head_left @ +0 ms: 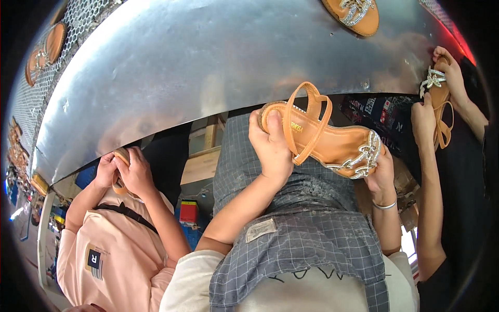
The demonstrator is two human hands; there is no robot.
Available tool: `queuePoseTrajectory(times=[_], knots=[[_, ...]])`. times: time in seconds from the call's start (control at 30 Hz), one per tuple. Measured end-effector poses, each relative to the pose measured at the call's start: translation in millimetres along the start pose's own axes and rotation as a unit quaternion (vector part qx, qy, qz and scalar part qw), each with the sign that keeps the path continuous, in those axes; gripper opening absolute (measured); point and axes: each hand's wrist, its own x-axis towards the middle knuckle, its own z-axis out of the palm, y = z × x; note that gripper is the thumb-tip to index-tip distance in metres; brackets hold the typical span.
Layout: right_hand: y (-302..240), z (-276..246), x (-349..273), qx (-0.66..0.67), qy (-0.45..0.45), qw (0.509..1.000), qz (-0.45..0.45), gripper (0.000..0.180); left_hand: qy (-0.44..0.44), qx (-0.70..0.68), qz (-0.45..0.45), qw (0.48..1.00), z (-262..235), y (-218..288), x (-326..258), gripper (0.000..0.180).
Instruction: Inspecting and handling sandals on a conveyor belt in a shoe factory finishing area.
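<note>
Clearly, the two-handed hold is the part to get right here. The tan ankle-strap sandal [340, 136] is in the air above the wearer's checked apron [312, 244], just in front of the sheet-metal worktop [223, 57], insole facing up, heel to the left and toe to the right. The left hand [271, 148] pinches the heel end, thumb pressed on the insole and fingers wrapped behind. The right hand [383, 174] supports the toe from its outer side, but its fingers are largely behind the sole, so I cannot tell how tightly they close. A steady hold probably takes its firmness from the heel, with only light support at the toe. The rhinestone chain strap [366, 156] looks easiest to snag or scuff, so fingertips are better on the sole edge. The buckleless-looking loop of ankle strap [305, 150] stands free, and is best left unsqueezed
</note>
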Motion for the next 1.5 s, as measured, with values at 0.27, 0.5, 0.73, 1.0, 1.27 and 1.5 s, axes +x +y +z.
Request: queuePoseTrajectory(times=[0.27,0.5,0.73,1.0,1.27,1.5], knots=[[43,-7,-3,0.017,0.012,1.0,0.022,0.029,-0.033,-0.003,-0.036,0.999,-10,1,22,0.023],[97,-4,-30,-0.076,-0.194,0.973,0.098,0.029,-0.242,-0.07,-0.138,0.958,8,3,30,0.039],[106,26,-34,-0.135,-0.141,0.981,-0.016,0.03,-0.237,0.006,-0.124,0.964,9,7,44,0.038],[86,40,-45,-0.208,-0.105,0.972,0.03,0.022,-0.188,0.057,-0.155,0.968,12,13,40,0.022],[67,42,-59,-0.212,-0.096,0.972,0.041,0.02,-0.205,0.081,-0.159,0.962,17,16,35,0.03],[68,32,-47,-0.215,-0.12,0.969,-0.02,0.021,-0.196,0.006,-0.181,0.964,26,14,32,0.028]])
